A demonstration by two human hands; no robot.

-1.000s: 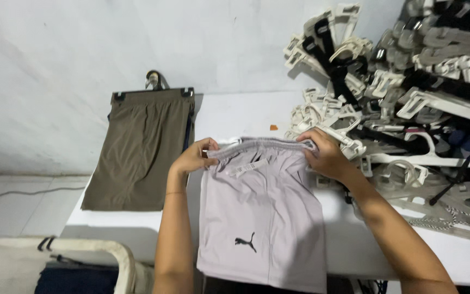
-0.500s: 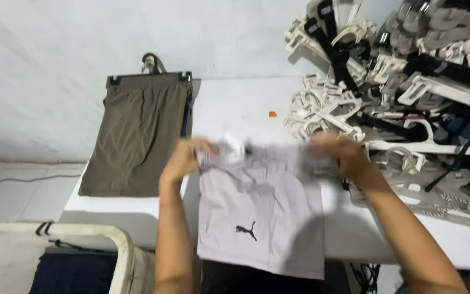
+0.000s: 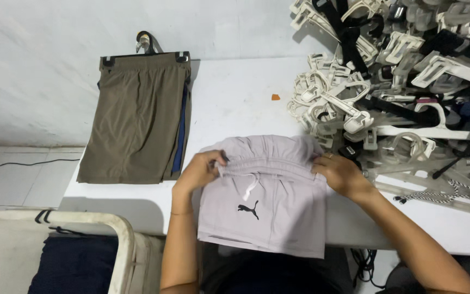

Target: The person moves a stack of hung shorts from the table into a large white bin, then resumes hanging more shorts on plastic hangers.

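My left hand (image 3: 199,171) and right hand (image 3: 341,174) pinch the grey shorts' (image 3: 267,207) waistband at the tabletop's (image 3: 235,103) near edge; hanger pile (image 3: 398,81) crowds the right, olive shorts (image 3: 137,120) left.

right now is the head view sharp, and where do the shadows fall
Head view: sharp, no motion blur on the left hand, right hand or grey shorts; soft shadow under the hanger pile and beside the olive shorts; no glare on the table.

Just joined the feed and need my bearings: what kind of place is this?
Probably a clothing packing or stockroom bench: a big heap of plastic hangers, olive shorts already clipped on a hanger, and both hands holding grey shorts on a white table.
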